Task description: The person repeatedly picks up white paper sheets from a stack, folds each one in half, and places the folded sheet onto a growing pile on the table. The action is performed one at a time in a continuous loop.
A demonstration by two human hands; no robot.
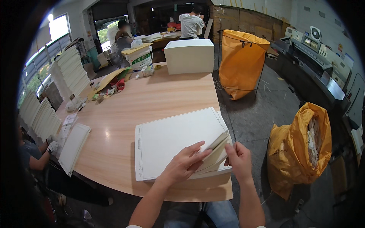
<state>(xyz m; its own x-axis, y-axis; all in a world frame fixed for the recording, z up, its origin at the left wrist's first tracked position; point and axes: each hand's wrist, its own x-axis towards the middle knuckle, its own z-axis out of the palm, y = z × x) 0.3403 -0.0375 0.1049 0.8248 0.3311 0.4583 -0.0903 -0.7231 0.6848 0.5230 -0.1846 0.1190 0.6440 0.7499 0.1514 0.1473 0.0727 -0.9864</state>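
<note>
A thick stack of large white printed sheets [171, 140] lies on the table in front of me. Its right-hand corner is bent up and curled back toward the left, showing the cream undersides of the lifted sheets [218, 155]. My left hand [185, 162] rests over the stack, its fingers stretched out against the curled corner. On the other side, my right hand [238, 156] has its fingers closed in a pinch at the outer edge of the lifted sheets. Exactly how many sheets it grips is hidden.
A wooden table [114, 125] carries a white block of paper [190, 57], a bucket [140, 57] and red-handled tape [120, 85]. Orange sacks [243, 62] stand right. At left a gloved co-worker's hand [53, 146] touches a sheet stack [75, 148]. Two people are farther back.
</note>
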